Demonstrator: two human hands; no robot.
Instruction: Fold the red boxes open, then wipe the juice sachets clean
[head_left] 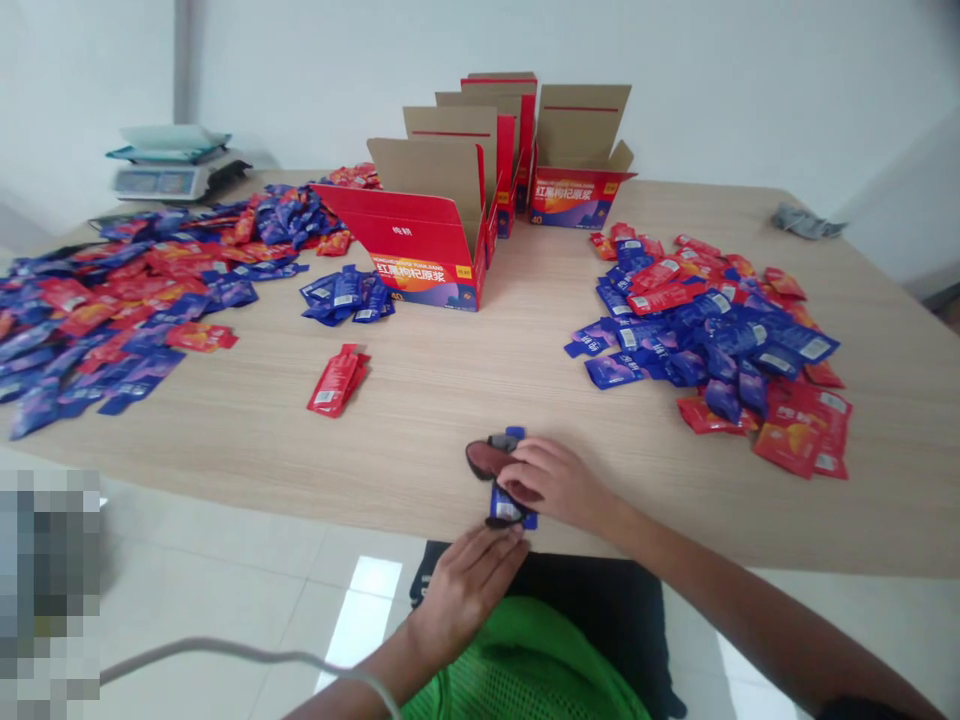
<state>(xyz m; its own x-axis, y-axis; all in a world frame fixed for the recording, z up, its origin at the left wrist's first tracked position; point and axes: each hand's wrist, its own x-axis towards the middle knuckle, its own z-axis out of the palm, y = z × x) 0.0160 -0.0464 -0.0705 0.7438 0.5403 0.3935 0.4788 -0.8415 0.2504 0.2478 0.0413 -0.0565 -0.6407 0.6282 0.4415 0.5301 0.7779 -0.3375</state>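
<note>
A blue sachet (505,507) lies upright to me near the table's front edge, partly covered. Over it is a curved reddish-brown piece with a black rim (487,459); its exact kind I cannot make out. My right hand (559,485) comes in from the right, fingers bent and closed on this piece. At the sachet's lower end is my left hand (476,575), its fingers stretched out side by side at the table edge, tips beside a black part of the rimmed piece. What lies under the fingertips is hidden.
Red sachets (337,382) and blue sachets (345,292) lie in small groups left of centre. Larger mixed piles are at the left (127,290) and right (705,330). Open red cartons (431,280) stand behind. A scale (161,180) and grey cloth (806,222) lie farther back.
</note>
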